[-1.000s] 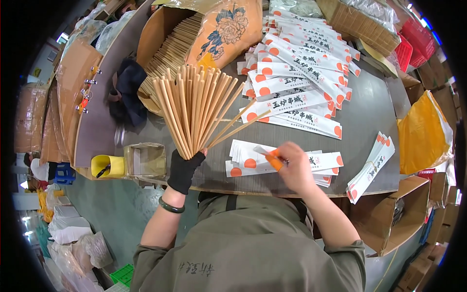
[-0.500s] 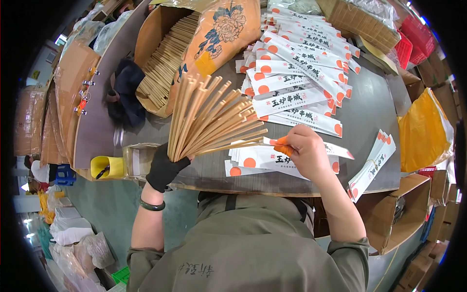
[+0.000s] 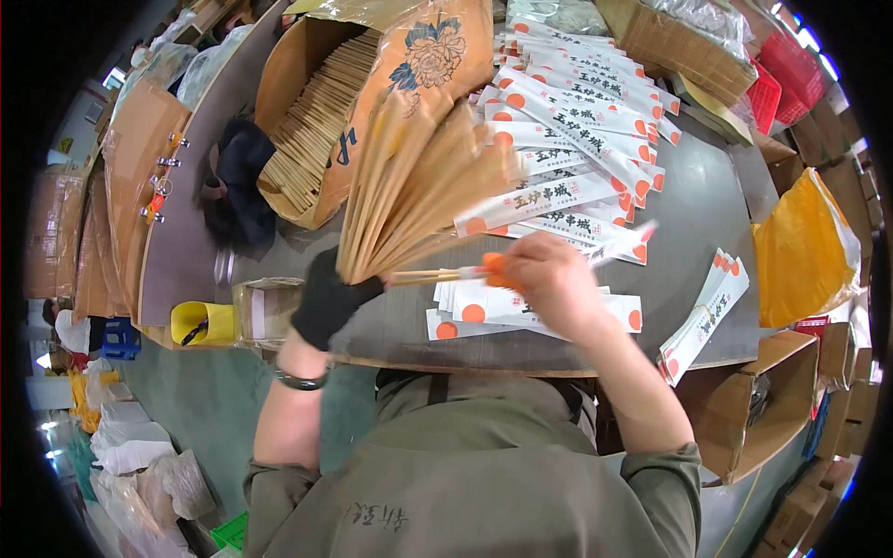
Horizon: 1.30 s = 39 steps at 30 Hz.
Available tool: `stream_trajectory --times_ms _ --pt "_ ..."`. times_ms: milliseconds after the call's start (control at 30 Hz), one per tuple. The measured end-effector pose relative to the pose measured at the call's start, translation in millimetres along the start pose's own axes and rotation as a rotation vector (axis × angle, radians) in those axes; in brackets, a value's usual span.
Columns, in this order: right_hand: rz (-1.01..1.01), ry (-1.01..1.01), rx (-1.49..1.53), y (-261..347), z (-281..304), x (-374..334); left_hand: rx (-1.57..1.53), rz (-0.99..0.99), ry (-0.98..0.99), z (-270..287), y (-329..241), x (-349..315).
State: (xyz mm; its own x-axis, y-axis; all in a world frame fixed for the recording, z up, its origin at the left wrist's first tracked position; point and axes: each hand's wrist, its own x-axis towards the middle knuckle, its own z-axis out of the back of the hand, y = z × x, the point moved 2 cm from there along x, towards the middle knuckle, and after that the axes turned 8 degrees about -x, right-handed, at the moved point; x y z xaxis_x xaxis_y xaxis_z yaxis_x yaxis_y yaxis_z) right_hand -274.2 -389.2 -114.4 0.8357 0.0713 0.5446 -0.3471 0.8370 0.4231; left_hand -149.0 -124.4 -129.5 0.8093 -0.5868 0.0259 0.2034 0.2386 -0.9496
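In a black glove, my left hand (image 3: pixel 327 307) is closed round the lower ends of a fanned bundle of wooden chopsticks (image 3: pixel 395 200), their upper ends blurred. A pair of chopsticks (image 3: pixel 423 277) sticks out sideways from that hand, with its far ends at the mouth of a white paper sleeve (image 3: pixel 472 272). My right hand (image 3: pixel 558 284), wearing orange finger covers, pinches this sleeve; its other end shows blurred beyond the knuckles. Below the right hand lies a small stack of paper sleeves (image 3: pixel 465 316) with orange dots.
A heap of sleeves (image 3: pixel 567 121) covers the table's far middle. Another sleeve bundle (image 3: pixel 707 312) lies at the right edge. At the back left, an open carton (image 3: pixel 296 79) holds many chopsticks. A yellow cup (image 3: pixel 200 323) and a clear box (image 3: pixel 265 312) sit at the left front edge.
The chopstick bundle has swung more upright and smears with motion. My right hand has moved left, bringing the sleeve closer to my left hand, and the sleeve's free end now tilts upward.
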Motion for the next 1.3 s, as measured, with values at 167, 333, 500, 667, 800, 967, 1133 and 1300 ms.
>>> stream_trajectory --times_ms 167,333,500,667,800,967,1133,1300 --pt "0.195 0.117 -0.241 24 -33 13 -0.396 0.027 -0.322 -81 -6 6" --pt "-0.005 0.328 -0.279 16 -20 -31 0.098 -0.028 -0.490 -37 62 -3" --pt "0.142 0.363 -0.303 16 -30 -74 0.298 -0.212 -0.523 -22 66 -20" --pt "0.068 0.210 -0.179 13 -25 -79 0.100 -0.073 -0.465 -25 49 -26" --pt "0.049 0.156 -0.128 14 -26 -76 0.007 0.030 -0.479 -30 54 -35" --pt "-0.018 0.165 -0.085 14 -29 -73 -0.218 0.251 -0.418 -33 49 -39" --pt "-0.197 0.125 0.007 8 -22 -65 -0.276 0.369 -0.315 -25 44 -47" --pt "-0.773 0.133 0.324 -11 -7 -51 -0.199 0.231 -0.409 -18 38 -50"
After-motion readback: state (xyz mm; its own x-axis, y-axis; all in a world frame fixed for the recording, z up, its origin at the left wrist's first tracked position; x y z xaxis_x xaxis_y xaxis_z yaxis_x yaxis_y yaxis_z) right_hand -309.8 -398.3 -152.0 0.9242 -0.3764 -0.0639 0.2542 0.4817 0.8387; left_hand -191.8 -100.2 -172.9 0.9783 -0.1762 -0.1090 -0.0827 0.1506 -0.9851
